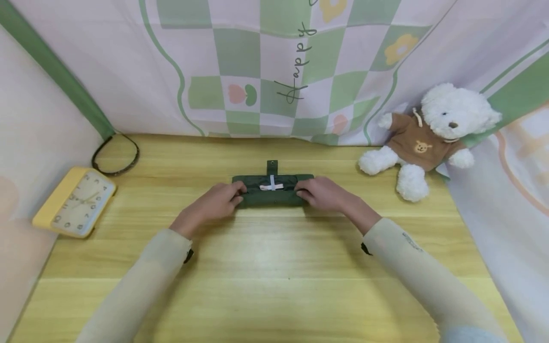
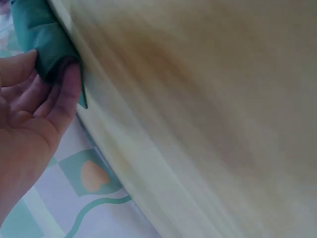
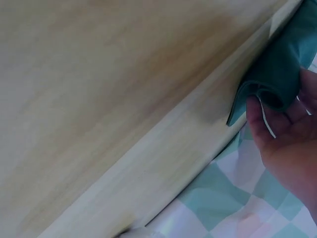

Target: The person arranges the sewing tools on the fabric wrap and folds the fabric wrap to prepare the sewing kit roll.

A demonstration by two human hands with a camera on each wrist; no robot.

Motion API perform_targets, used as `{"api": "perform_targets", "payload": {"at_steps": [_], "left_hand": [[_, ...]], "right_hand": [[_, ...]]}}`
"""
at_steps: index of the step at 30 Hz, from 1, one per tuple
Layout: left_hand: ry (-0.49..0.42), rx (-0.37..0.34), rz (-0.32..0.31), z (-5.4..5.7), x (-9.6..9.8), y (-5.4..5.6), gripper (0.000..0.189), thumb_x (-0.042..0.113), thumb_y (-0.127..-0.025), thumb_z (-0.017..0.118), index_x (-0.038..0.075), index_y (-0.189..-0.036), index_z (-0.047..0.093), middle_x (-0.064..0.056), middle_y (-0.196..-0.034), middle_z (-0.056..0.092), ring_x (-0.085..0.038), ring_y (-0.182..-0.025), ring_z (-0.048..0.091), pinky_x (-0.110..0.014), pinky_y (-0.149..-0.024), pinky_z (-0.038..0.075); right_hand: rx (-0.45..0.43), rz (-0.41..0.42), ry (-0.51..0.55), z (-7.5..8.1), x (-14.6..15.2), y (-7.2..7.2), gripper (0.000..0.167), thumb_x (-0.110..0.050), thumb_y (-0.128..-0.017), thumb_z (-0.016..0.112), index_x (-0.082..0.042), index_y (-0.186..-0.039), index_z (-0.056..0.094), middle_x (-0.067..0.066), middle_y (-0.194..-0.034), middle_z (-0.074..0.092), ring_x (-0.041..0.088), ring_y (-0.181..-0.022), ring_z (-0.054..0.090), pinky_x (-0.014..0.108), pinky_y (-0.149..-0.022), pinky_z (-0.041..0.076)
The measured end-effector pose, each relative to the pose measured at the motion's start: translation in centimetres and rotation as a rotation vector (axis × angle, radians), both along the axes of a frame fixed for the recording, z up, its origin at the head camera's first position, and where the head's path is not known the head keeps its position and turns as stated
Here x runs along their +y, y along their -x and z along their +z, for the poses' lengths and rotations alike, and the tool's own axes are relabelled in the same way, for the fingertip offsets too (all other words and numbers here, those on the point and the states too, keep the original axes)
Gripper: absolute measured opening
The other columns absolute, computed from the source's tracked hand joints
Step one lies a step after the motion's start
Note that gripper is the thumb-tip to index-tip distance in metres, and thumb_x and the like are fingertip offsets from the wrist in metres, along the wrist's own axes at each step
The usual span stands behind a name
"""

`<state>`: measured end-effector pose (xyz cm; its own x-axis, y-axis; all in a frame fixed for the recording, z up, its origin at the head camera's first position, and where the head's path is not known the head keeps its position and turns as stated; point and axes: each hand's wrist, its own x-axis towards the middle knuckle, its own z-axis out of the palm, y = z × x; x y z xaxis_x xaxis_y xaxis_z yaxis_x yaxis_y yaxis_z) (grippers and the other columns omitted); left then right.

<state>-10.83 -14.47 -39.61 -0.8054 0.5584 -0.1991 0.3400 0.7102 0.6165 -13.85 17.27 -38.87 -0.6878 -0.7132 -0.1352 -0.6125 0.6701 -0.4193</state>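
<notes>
A dark green fabric roll (image 1: 261, 197), partly rolled up, lies across the wooden table before me. From its far edge a short strap with a snap (image 1: 272, 166) sticks out, and a white label (image 1: 272, 186) shows in its middle. My left hand (image 1: 214, 201) grips the roll's left end, thumb on the near side and fingers at the rolled edge. At the opposite end, my right hand (image 1: 324, 194) holds it the same way. Both wrist views show the fabric's coiled end (image 3: 270, 96) between thumb and fingers.
On the left stand a yellow clock (image 1: 79, 202) and a dark loop band (image 1: 116, 170). A white teddy bear (image 1: 422, 143) in a brown top sits at the back right. Behind the table (image 1: 274, 267) hangs a green-and-white checked cloth (image 1: 279, 62).
</notes>
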Motion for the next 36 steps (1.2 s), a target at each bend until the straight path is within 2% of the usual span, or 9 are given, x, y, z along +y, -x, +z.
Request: {"api": "perform_targets", "payload": {"at_steps": [4, 8, 12, 16, 19, 25, 29, 33, 36], "left_hand": [[0.018, -0.025, 0.025, 0.1, 0.3, 0.6, 0.025, 0.008, -0.106, 0.053, -0.003, -0.128, 0.059, -0.012, -0.107, 0.067, -0.02, -0.087, 0.063, -0.037, -0.082, 0.054], [0.032, -0.018, 0.018, 0.1, 0.4, 1.1, 0.024, 0.009, -0.106, 0.053, -0.003, -0.124, 0.062, -0.014, -0.108, 0.067, -0.022, -0.088, 0.063, -0.04, -0.084, 0.053], [0.04, 0.01, 0.015, 0.0, 0.4, 1.3, 0.023, 0.008, -0.105, 0.053, -0.004, -0.123, 0.063, -0.016, -0.12, 0.061, -0.027, -0.103, 0.061, -0.043, -0.092, 0.051], [0.043, 0.02, 0.012, -0.1, 0.4, 1.5, 0.024, 0.006, -0.105, 0.053, -0.005, -0.124, 0.062, -0.018, -0.125, 0.057, -0.031, -0.111, 0.058, -0.044, -0.096, 0.049], [0.04, 0.013, 0.018, -0.1, 0.5, 1.7, 0.024, 0.006, -0.105, 0.052, -0.004, -0.124, 0.062, -0.017, -0.121, 0.062, -0.03, -0.107, 0.06, -0.045, -0.094, 0.05], [0.036, -0.071, 0.07, -0.1, 0.7, 2.2, 0.03, 0.01, -0.107, 0.049, -0.004, -0.131, 0.06, -0.017, -0.118, 0.066, -0.024, -0.093, 0.06, -0.042, -0.089, 0.051], [0.049, -0.094, 0.093, -0.1, 0.7, 2.5, 0.031, 0.011, -0.107, 0.049, -0.003, -0.132, 0.06, -0.017, -0.119, 0.066, -0.024, -0.093, 0.06, -0.042, -0.089, 0.051], [0.072, -0.03, 0.087, -0.2, 0.8, 2.6, 0.03, 0.012, -0.106, 0.054, -0.003, -0.131, 0.061, -0.016, -0.119, 0.063, -0.026, -0.1, 0.058, -0.043, -0.092, 0.05], [0.08, 0.096, 0.057, -0.4, 1.1, 2.6, 0.026, 0.007, -0.102, 0.059, 0.001, -0.127, 0.063, -0.013, -0.119, 0.061, -0.028, -0.107, 0.056, -0.043, -0.097, 0.048]], "right_hand": [[-0.076, -0.064, 0.028, -0.2, 0.1, 0.8, 0.021, -0.015, -0.106, 0.056, -0.003, -0.116, 0.07, 0.006, -0.096, 0.071, 0.013, -0.071, 0.062, 0.041, -0.076, 0.053], [-0.101, -0.094, 0.04, -0.5, 0.2, 1.4, 0.019, -0.015, -0.105, 0.057, -0.005, -0.112, 0.071, 0.004, -0.094, 0.07, 0.013, -0.071, 0.059, 0.039, -0.074, 0.051], [-0.099, -0.095, 0.053, -0.6, 0.2, 1.8, 0.018, -0.014, -0.104, 0.059, -0.003, -0.111, 0.071, 0.008, -0.099, 0.069, 0.019, -0.081, 0.061, 0.042, -0.077, 0.051], [-0.088, -0.088, 0.054, -0.6, 0.2, 2.2, 0.024, -0.015, -0.103, 0.061, 0.0, -0.119, 0.07, 0.015, -0.112, 0.064, 0.028, -0.099, 0.061, 0.047, -0.088, 0.05], [-0.099, -0.077, 0.06, -0.7, 0.3, 2.5, 0.025, -0.014, -0.103, 0.06, 0.001, -0.12, 0.07, 0.017, -0.116, 0.063, 0.033, -0.106, 0.061, 0.05, -0.093, 0.049], [-0.164, -0.108, 0.058, -0.7, 0.3, 3.1, 0.022, -0.013, -0.103, 0.059, -0.001, -0.113, 0.074, 0.017, -0.116, 0.065, 0.034, -0.109, 0.062, 0.051, -0.095, 0.048], [-0.21, -0.139, 0.034, -0.6, 0.1, 3.3, 0.021, -0.014, -0.104, 0.056, -0.003, -0.112, 0.073, 0.015, -0.116, 0.066, 0.028, -0.1, 0.062, 0.049, -0.091, 0.048], [-0.199, -0.13, 0.022, -0.5, -0.3, 3.5, 0.019, -0.012, -0.104, 0.054, -0.006, -0.1, 0.071, 0.012, -0.107, 0.064, 0.025, -0.088, 0.055, 0.044, -0.083, 0.045], [-0.177, -0.124, 0.026, -0.4, -0.4, 3.5, 0.019, -0.01, -0.104, 0.052, -0.007, -0.095, 0.068, 0.011, -0.103, 0.06, 0.025, -0.085, 0.051, 0.043, -0.08, 0.043]]}}
